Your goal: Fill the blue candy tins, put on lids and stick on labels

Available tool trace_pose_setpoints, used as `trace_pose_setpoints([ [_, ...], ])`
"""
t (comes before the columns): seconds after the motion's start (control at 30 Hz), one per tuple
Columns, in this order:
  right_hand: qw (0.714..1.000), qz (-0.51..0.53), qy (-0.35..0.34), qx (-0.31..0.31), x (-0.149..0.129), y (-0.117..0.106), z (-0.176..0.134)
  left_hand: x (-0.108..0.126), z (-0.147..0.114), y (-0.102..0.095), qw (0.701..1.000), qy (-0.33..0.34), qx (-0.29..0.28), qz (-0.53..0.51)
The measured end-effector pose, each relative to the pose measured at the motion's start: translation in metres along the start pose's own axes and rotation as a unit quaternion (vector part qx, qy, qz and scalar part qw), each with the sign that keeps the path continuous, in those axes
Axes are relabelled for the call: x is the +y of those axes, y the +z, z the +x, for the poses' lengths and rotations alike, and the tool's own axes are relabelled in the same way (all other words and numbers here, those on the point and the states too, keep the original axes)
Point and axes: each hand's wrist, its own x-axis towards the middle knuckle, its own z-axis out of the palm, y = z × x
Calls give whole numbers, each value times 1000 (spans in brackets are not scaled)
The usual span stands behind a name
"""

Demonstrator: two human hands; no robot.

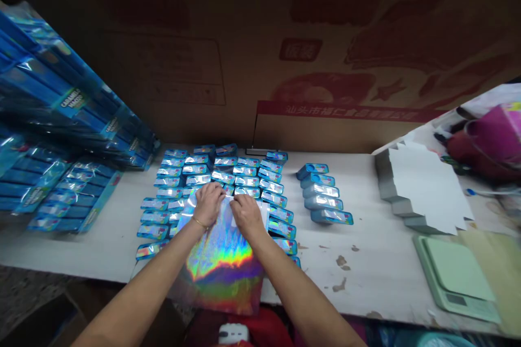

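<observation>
A shiny holographic bag (228,265) with rainbow reflections lies flat across the near side of the table, its lower end reaching past the table edge. My left hand (209,204) pinches its top edge, with a thin bracelet at the wrist. Close beside it, my right hand (246,214) has its fingers curled on the same edge. Both sets of fingertips are partly hidden. Under and around the bag stand rows of small blue packs (246,171) with shiny tops. A separate short column of blue packs (323,188) stands to the right.
Bundled blue packs in clear plastic (73,87) are stacked at the left. A large printed cardboard box (244,65) walls off the back. At the right are stacked white card pieces (427,184), a pale green scale (458,276) and a magenta bucket (496,133).
</observation>
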Motion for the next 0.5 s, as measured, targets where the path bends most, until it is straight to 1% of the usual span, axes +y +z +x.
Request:
trace_pose_setpoints([
  [0.07,991,114,51,39,1,-13,-2,-1,1,-2,1000,4,-3,-2],
  [0.1,978,181,90,57,4,-21,-4,0,2,-4,1000,5,-3,-5],
  [0.13,956,248,136,73,9,-30,-5,2,4,-6,1000,6,0,-13],
  [0.2,895,368,233,98,25,-47,-9,13,9,-9,998,11,5,-57],
  [0.27,826,452,311,125,45,-62,-15,33,17,-10,987,17,-8,-159],
  [0.3,796,481,340,142,55,-69,-18,46,22,-8,973,13,-30,-227],
  [0.33,769,502,362,160,65,-74,-22,61,26,-5,953,0,-59,-298],
  [0.4,722,532,396,196,83,-82,-30,92,35,5,898,-47,-121,-420],
  [0.47,684,553,418,226,100,-88,-39,119,44,19,846,-96,-158,-501],
  [0.5,668,561,426,239,108,-90,-43,131,48,27,826,-113,-165,-527],
])
